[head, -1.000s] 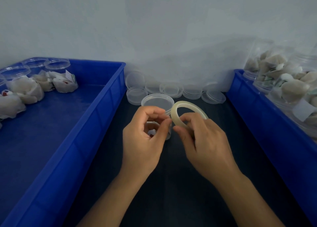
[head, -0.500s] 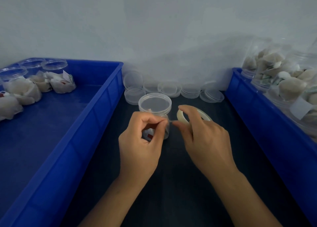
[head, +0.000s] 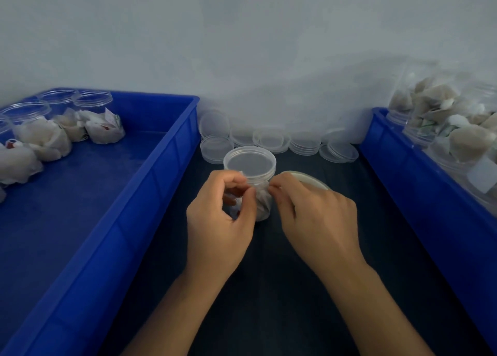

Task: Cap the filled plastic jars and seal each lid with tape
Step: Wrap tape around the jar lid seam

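Clear plastic jar (head: 251, 178) stood capped on the dark tabletop (head: 269, 288) between both hands, its lid (head: 249, 164) seated flat on top, pale wrapped contents visible through the wall. Left hand (head: 217, 229) had its grip pinched, thumb and forefinger curled together at the jar's left side just under the lid rim; whether a tape end sat in that pinch was too small to tell. Right hand (head: 320, 221) gripped the tape roll (head: 309, 179), fingers curled over it, forefinger tip touching the jar's right side at lid level. Roll lay low, just right of the jar, only its upper arc showing past the knuckles. Tape strip itself not readable against the clear plastic.

Behind the jar, loose spare lids (head: 271, 140) sat in short stacks along the wall (head: 242, 46), one leaning upright at the left end. Left blue bin (head: 150, 194) ran along the tabletop's left edge; filled jars (head: 40, 130) with white wrapped bundles stood at its far left corner, most of its floor showing blue. Right blue bin (head: 430, 194) ran along the right edge, holding clear jars (head: 454, 130) packed with pale wrapped pieces, piled above the rim, some lying on their sides. Both forearms entered from the bottom of the view, bare. Jar was apart from both bins, near the tabletop's back half.
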A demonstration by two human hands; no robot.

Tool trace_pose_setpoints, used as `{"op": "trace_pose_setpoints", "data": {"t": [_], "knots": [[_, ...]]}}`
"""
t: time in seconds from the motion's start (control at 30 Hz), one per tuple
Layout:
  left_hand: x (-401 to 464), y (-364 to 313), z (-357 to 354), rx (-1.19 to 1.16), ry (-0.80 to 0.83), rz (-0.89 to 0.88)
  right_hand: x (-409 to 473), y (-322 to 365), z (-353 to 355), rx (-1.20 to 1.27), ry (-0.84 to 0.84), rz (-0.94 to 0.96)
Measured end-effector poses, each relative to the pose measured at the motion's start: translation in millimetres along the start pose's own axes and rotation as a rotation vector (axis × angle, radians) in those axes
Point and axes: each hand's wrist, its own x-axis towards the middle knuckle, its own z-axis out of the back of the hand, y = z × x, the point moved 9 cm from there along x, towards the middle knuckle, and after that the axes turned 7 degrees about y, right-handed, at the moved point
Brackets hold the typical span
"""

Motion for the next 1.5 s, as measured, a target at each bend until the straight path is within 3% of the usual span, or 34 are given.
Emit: {"op": "trace_pose_setpoints", "data": {"t": [0.13,0.3,0.4,1.03,1.5], "knots": [[0.5,8.8,0.4,0.081,-0.037,0.018,2.3,7.8,3.3,-0.006,-0.035,-0.002],[3.3,31.2,-23.8,-0.044,0.196,0.104,4.7,6.9,2.2,-0.002,-0.016,-0.054],[3.7,38.9,-30.9,-0.148,0.251,0.133,6.2,8.0,1.2,-0.010,-0.002,-0.081],[6.4,48.2,-29.5,-0.189,0.193,0.194,6.7,10.5,0.5,-0.046,-0.017,-0.073],[7.2,45.2,-22.6,-0.119,0.145,0.131,5.7,7.9,-2.1,-0.086,-0.012,-0.061]]}}
